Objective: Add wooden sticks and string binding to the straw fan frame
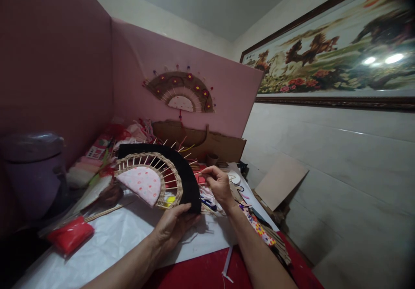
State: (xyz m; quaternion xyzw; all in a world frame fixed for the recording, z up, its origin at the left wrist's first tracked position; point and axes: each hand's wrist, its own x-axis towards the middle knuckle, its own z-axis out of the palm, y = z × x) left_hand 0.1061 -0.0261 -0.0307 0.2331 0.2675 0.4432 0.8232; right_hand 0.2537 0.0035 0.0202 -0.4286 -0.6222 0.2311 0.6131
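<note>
A half-round woven fan (187, 168) is held up over the table, with thin sticks, a wide black band, a wicker ring and a pale pink spotted cloth centre. My left hand (177, 224) grips its lower right end, thumb on the front and fingers behind. Just right of the black band, my right hand (218, 185) is closed in a pinch; a thin dark line, perhaps thread, shows at its fingertips, too fine to name for certain. Several stick ends poke out past the band's outer edge.
A finished-looking brown fan with flowers (186, 88) hangs on the pink panel (227, 86). A red packet (70, 236) lies at left on white sheeting (123, 246). Flower-patterned cloth (257, 226) is at right. A lidded bin (32, 172) stands far left, cardboard (227, 144) behind.
</note>
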